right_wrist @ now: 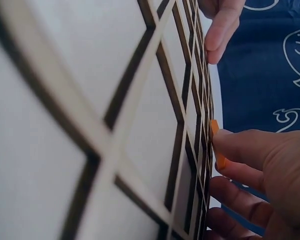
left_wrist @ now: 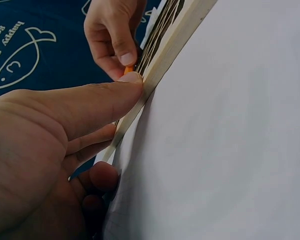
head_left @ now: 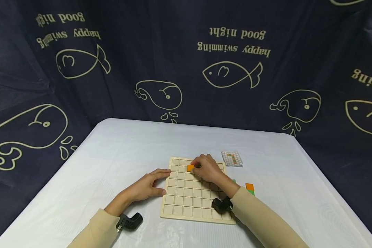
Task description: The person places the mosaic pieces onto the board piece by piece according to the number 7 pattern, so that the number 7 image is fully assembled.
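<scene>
A square wooden grid board (head_left: 178,200) lies on the table, divided into small cells by raised strips. My right hand (head_left: 207,169) is over its far part and pinches an orange square tile (head_left: 189,168) between thumb and fingers. In the right wrist view the tile (right_wrist: 220,159) is tipped on edge right at the grid, its lower part partly covered by fingertips. Along the board's left edge rests my left hand (head_left: 145,187), thumb and fingers spread. From the left wrist, its thumb (left_wrist: 102,102) touches the wooden rim (left_wrist: 165,55).
Past the board's far right corner lies a paper card (head_left: 239,163) printed with a coloured grid pattern. Right of the board are a loose orange tile (head_left: 249,186) and green tile (head_left: 251,193), with another green piece (head_left: 234,181) partly hidden by my right forearm. A dark printed curtain (head_left: 186,51) hangs behind the table.
</scene>
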{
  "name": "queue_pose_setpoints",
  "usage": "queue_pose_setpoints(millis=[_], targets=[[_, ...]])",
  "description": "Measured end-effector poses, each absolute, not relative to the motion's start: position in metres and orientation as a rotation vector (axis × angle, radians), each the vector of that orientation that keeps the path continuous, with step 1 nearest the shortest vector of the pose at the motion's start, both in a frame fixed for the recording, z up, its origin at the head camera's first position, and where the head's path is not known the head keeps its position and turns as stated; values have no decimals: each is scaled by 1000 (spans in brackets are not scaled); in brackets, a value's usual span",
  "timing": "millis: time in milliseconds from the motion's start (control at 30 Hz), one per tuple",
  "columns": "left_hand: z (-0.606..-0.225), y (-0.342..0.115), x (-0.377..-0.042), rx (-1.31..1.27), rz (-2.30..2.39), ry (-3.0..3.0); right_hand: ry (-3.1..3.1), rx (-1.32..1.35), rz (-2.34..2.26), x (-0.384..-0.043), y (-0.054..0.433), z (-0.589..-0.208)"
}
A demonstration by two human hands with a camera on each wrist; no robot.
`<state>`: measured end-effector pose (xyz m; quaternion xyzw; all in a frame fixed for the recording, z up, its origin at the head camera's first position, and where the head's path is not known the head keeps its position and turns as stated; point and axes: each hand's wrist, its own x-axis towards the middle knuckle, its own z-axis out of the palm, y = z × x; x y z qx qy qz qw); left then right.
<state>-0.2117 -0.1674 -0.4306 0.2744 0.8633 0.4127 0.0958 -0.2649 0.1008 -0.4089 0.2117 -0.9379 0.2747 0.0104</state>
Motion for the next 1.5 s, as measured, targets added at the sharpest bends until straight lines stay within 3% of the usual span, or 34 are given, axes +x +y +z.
queue_pose_setpoints(millis=[400, 1500], targets=[[-431, -168, -212, 818, 1226, 2554, -2885, 763, 712, -264, 101, -411], [-431, -168, -213, 823, 1225, 2548, -2926, 705, 847, -255, 109, -397]])
